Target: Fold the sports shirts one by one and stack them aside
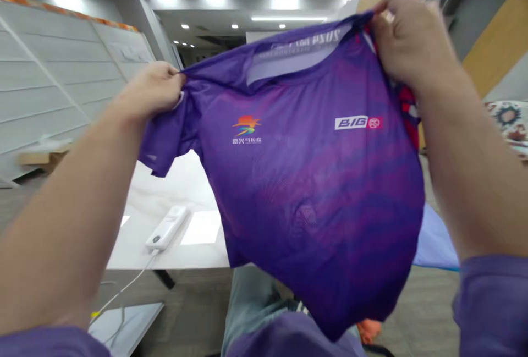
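Note:
A purple short-sleeved T-shirt (280, 181) hangs stretched out in front of me, its printed chest facing me. My left hand (159, 87) pinches it at the shoulder on the left, with that sleeve dangling below. Higher up, my right hand (406, 32) grips the opposite shoulder near the collar. An orange and green logo is on the left of the chest, and a "BIG" label on the right. Through the neck opening, the inside of the back shows reversed white lettering. The right sleeve is mostly hidden behind my right hand and forearm.
Beyond the shirt stands a white table (165, 258) bearing a white power strip (168, 228) and a paper sheet (201, 228). A cable (124, 288) runs down from the strip. Light blue fabric (435, 239) lies at right. An orange item (369, 330) is low behind the shirt.

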{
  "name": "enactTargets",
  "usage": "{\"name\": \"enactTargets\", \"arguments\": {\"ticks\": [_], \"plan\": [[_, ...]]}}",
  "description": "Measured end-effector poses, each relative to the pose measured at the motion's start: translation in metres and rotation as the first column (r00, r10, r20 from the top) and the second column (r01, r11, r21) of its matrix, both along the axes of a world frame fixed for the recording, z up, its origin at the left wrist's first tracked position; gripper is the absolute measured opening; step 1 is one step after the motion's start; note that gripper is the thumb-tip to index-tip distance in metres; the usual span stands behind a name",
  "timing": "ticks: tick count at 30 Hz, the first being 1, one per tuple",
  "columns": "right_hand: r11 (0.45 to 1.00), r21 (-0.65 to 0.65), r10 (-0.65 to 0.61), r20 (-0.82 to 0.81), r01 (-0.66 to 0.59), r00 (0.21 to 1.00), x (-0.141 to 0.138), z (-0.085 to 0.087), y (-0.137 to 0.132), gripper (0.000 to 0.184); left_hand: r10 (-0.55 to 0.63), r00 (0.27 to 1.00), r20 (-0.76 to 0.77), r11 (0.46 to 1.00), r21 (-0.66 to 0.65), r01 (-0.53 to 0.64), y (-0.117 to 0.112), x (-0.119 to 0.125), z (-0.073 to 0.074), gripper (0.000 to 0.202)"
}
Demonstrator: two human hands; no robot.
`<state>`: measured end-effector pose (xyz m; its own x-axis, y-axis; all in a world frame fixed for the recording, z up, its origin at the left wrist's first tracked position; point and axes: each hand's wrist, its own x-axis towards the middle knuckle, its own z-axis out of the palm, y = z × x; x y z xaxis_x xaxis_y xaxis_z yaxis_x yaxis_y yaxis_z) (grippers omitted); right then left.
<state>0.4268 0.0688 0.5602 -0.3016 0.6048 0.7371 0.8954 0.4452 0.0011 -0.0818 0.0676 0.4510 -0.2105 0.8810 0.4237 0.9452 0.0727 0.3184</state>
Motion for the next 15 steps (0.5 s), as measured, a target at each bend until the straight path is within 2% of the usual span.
{"name": "enactTargets", "arguments": {"ticks": [2,4,7,9,11,12,13,15], "plan": [[0.99,-0.138,0.009,-0.052,-0.017,0.999,0.0,-0.047,0.056,0.041,-0.01,0.995,0.103,0.988,-0.153,0.026,0.042,0.004,-0.037,0.061],[0.964,-0.264,0.018,-0.079,-0.038,0.997,0.002,-0.105,0.12,0.036,-0.008,0.987,0.162,0.968,-0.247,0.048,0.088,0.008,-0.081,0.056],[0.895,-0.44,0.028,-0.1,-0.07,0.995,0.004,-0.207,0.217,0.032,0.018,0.984,0.177,0.943,-0.329,0.042,0.159,0.016,-0.159,0.045],[0.849,-0.527,-0.013,-0.104,-0.044,0.994,0.001,-0.275,0.266,0.034,0.057,0.981,0.186,0.93,-0.367,0.016,0.198,0.025,-0.212,0.042],[0.815,-0.579,-0.085,-0.085,0.02,0.993,-0.004,-0.334,0.292,0.04,0.113,0.976,0.188,0.937,-0.347,-0.042,0.222,0.037,-0.261,0.049],[0.803,-0.593,-0.115,-0.065,0.055,0.991,-0.008,-0.36,0.295,0.044,0.124,0.974,0.189,0.949,-0.309,-0.061,0.228,0.044,-0.283,0.054],[0.792,-0.605,-0.131,-0.037,0.082,0.991,-0.011,-0.381,0.291,0.048,0.108,0.976,0.189,0.963,-0.262,-0.056,0.229,0.051,-0.303,0.057],[0.759,-0.64,-0.117,0.043,0.118,0.992,-0.016,-0.415,0.264,0.055,-0.022,0.982,0.185,0.979,-0.195,0.059,0.219,0.064,-0.337,0.059]]}}
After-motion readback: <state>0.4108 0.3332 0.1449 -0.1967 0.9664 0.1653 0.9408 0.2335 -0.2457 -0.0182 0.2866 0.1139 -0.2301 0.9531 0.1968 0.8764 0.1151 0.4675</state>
